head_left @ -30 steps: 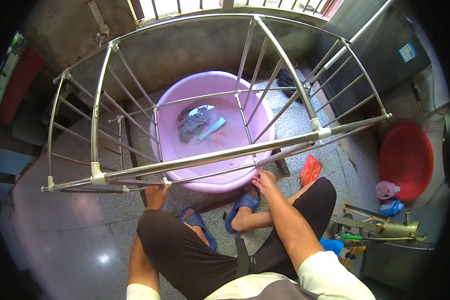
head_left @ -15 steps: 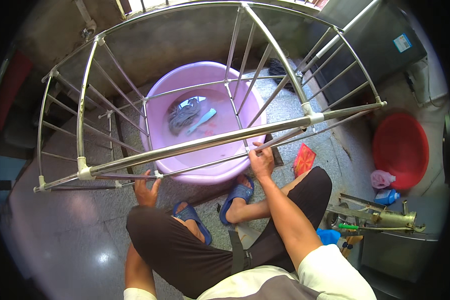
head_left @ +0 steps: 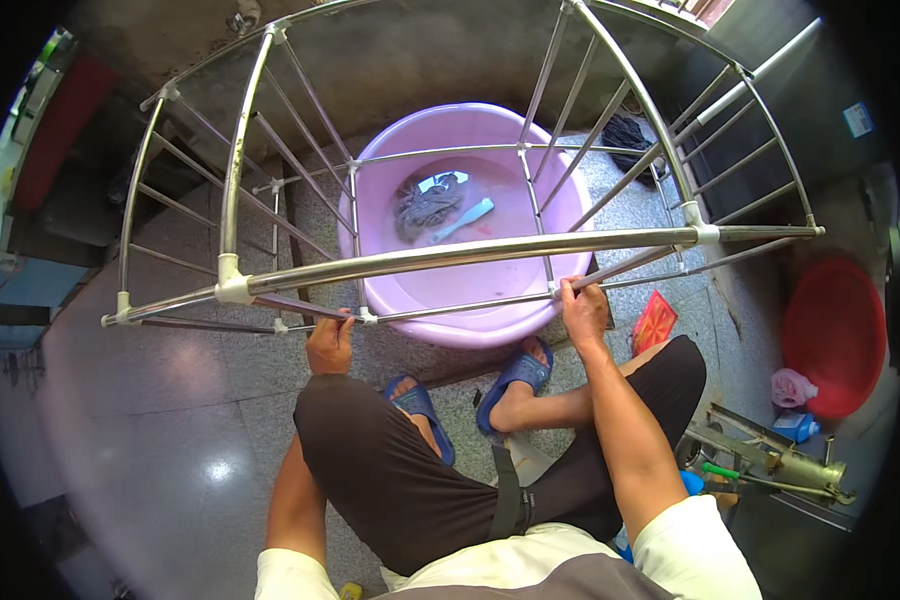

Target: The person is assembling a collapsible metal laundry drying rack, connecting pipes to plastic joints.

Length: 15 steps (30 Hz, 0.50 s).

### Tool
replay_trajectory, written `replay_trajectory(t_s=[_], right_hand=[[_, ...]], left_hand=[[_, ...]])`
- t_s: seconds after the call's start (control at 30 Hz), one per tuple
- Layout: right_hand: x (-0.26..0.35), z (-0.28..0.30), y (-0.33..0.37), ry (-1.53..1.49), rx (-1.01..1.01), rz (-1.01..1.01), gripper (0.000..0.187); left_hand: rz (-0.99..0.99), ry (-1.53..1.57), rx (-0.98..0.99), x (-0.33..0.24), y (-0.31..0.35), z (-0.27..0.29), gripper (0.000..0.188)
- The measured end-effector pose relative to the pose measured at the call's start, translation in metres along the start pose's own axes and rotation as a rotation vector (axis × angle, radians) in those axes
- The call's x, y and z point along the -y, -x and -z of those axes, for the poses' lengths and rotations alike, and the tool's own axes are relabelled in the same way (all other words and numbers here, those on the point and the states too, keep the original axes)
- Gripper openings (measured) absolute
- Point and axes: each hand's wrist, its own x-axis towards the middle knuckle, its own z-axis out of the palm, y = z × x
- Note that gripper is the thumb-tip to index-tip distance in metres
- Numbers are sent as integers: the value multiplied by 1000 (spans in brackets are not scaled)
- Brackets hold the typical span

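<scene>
A rack of shiny metal tubes (head_left: 470, 251) with white plastic joints stands tilted in front of me, over a large lilac tub (head_left: 470, 334). My left hand (head_left: 330, 346) is closed round a thin tube on its near side, left of the tub. On the right, my right hand (head_left: 584, 311) grips the rack's near tubing beside a white joint. Through the bars I see cloudy water in the tub, with a dark grey cloth (head_left: 428, 207) and a pale blue object with a slim handle (head_left: 467, 218) in it.
A red basin (head_left: 835, 335), a pink bottle (head_left: 793, 388) and a blue bottle (head_left: 796, 428) lie at the right. Nearer are a metal tool with a brassy cylinder (head_left: 805, 474) and a red packet (head_left: 654, 322). A dark bundle (head_left: 625, 140) rests behind the tub.
The whole view has shifted, so rack and tub appear farther right and slightly higher. My left hand, with fingers spread before, has closed on the tube. My right hand keeps its hold.
</scene>
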Motion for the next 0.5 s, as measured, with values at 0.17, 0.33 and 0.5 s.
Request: replay_trajectory(t_s=[0.17, 0.33, 0.5], right_hand=[[4, 2, 2, 33, 37, -70, 15], [-1, 8, 6, -21, 50, -108, 17], [1, 7, 5, -4, 58, -116, 22]], left_hand=[[6, -33, 29, -20, 0, 34, 12], [-434, -92, -476, -118, -29, 150, 6], [-666, -373, -309, -222, -110, 194, 70]])
